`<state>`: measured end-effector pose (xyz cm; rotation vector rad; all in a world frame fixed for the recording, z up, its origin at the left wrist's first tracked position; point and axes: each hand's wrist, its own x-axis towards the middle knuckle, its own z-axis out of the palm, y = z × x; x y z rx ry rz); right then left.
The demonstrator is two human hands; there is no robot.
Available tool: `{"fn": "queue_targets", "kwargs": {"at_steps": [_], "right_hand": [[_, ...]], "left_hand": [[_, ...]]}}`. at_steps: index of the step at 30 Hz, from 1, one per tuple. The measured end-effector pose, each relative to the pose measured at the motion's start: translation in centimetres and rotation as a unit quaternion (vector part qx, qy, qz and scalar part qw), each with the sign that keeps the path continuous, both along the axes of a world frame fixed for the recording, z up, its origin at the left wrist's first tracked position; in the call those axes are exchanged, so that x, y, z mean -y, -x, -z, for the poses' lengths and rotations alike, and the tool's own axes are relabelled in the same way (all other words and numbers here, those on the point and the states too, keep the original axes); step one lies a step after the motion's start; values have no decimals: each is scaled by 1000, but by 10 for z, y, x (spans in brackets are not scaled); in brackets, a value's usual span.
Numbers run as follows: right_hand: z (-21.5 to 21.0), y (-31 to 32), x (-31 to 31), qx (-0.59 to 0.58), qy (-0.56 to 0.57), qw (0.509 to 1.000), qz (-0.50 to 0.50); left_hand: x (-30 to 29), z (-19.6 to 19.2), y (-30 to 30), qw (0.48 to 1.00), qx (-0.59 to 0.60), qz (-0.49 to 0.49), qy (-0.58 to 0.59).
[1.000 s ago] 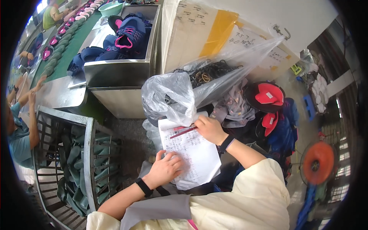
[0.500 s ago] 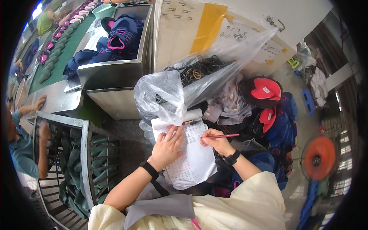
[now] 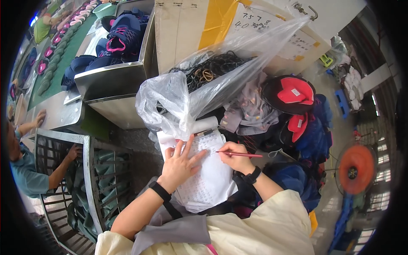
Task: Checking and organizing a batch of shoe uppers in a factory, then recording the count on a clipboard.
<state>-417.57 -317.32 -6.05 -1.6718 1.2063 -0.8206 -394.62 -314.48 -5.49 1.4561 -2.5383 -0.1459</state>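
- While your left hand (image 3: 180, 163) lies flat with fingers spread on the printed tally sheet (image 3: 208, 178), the big clear plastic bag (image 3: 199, 91) of black bands slumps just above the sheet's top edge and touches it; if the bag slides toward you, it could cover the rows you are marking or knock your hand aside.
- Since the sheet rests on your lap with no hard board that I can see under it, its lower part curls toward your body; press too hard and the paper could buckle or tear under the tip.
- Just right of the sheet sits a dark heap of navy shoe uppers (image 3: 312, 136) with red padded pieces (image 3: 295, 91) on top; your right elbow works close to it, and a nudge could tip pieces onto the floor.
- Your right hand (image 3: 233, 157) is closed around a slim red pen (image 3: 238, 154), its tip on the sheet's right edge beside your left fingertips; a slip there could put a mark in the wrong row or run off the paper.
- Whether the sheet is a single leaf or a stack, I cannot tell; loose leaves could shift under your palm.
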Motion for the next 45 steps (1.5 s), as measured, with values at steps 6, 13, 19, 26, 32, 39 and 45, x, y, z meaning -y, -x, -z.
{"fn": "queue_targets", "kwargs": {"at_steps": [6,13,19,26,32,39,45], "right_hand": [[-20,-3,13,-6,-41,996,-78],[3,-10,16,117,-7,993,12],[-4,-22,27,72,-55,995,-32],[-14,-14,21,-4,-67,997,-26],[-30,-14,11,-84,-21,993,-77],[-33,-1,-10,-114,-6,988,-101],[-19,-2,-7,-45,2,998,-33]], "left_hand": [[-4,3,9,999,34,5,36],[3,-11,14,997,35,-31,-56],[3,-5,13,997,34,-39,-65],[5,-7,15,998,34,-26,-49],[4,-8,15,997,21,-31,-68],[-1,-5,14,999,9,-27,-43],[-4,-7,11,998,-10,3,-64]]}}
